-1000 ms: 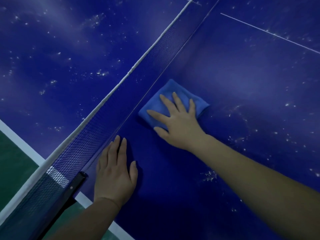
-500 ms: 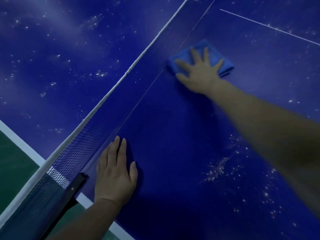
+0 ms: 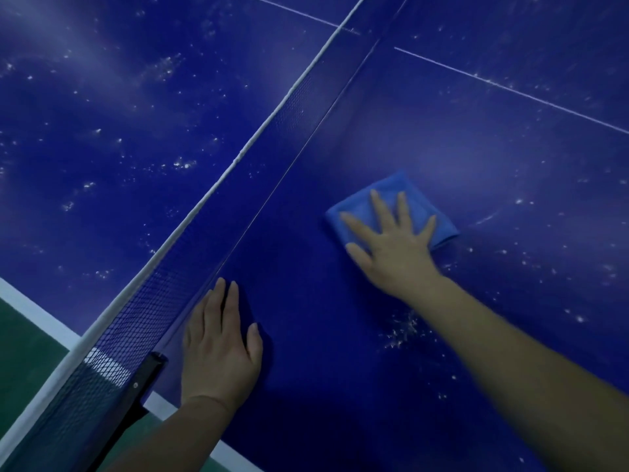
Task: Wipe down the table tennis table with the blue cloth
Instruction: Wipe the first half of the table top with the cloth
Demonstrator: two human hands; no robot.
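Blue cloth (image 3: 420,202) lies beneath spread, straight fingers (image 3: 379,212) of the right hand (image 3: 394,253).

No text, labels, brands or numbers readable anywhere, plain white lines (image 3: 510,88) on the table tennis table (image 3: 476,137), unmarked net (image 3: 190,253), unmarked blue cloth (image 3: 384,195)

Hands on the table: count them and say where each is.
2. The left hand lies flat on the table beside the net; the right hand presses the blue cloth farther out.

right hand (image 3: 394,247) flat on blue cloth (image 3: 413,195), left hand (image 3: 218,349) beside net (image 3: 218,199)
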